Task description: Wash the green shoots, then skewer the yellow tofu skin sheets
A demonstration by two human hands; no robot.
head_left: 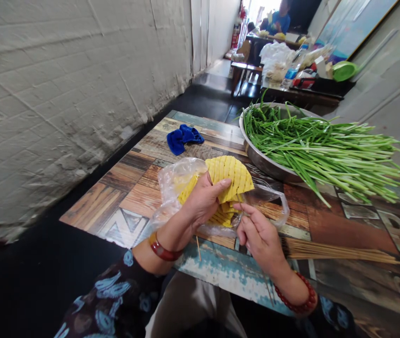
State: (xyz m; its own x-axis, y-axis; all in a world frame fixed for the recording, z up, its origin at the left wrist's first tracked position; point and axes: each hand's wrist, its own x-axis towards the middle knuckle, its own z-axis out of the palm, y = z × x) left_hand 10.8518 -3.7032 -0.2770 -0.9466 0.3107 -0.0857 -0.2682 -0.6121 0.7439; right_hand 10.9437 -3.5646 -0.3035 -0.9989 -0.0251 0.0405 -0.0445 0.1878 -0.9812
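Pinched between the thumb and fingers of my left hand (203, 199) is a yellow, half-round sheet (233, 173) of food, scored with a grid of cuts. My right hand (258, 234) is closed on a thin bamboo skewer (238, 199), whose upper end meets the sheet's lower edge; whether it has pierced the sheet I cannot tell. Beneath both hands lies a clear plastic bag (177, 171) with more yellow scored pieces (223, 217). Just right of my right hand is a bundle of bamboo skewers (337, 250). One loose stick (198, 249) shows below my left wrist.
A metal bowl (268, 164) heaped with long green chives (326, 150) takes up the table's far right. A blue cloth (184, 138) lies at the far left of the patterned table (133, 185). Beyond stands a cluttered table with a bottle (291, 72); a person in blue is farther back.
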